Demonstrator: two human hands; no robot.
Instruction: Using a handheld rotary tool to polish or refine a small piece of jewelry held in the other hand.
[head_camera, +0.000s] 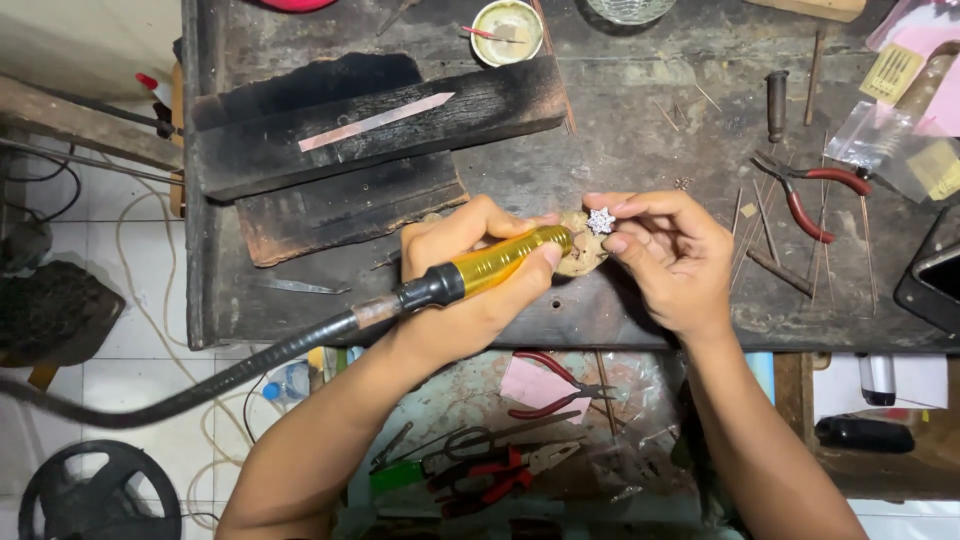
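My left hand (465, 275) grips a rotary tool handpiece (495, 262) with a translucent yellow barrel and a black flexible shaft that runs off to the lower left. Its tip points at a small silver star-shaped jewel piece (600, 221). My right hand (665, 250) pinches that piece between thumb and fingers, resting it on a worn wooden bench pin (583, 256). Both hands sit at the front edge of a dark, scarred workbench (640, 130).
Red-handled pliers (810, 195), thin metal rods and a dark-handled tool (777, 102) lie to the right. A charred wooden block with a metal strip (375, 122) sits at left. A small round tin (507, 32) stands at the back. More pliers and scissors (500, 460) fill the drawer below.
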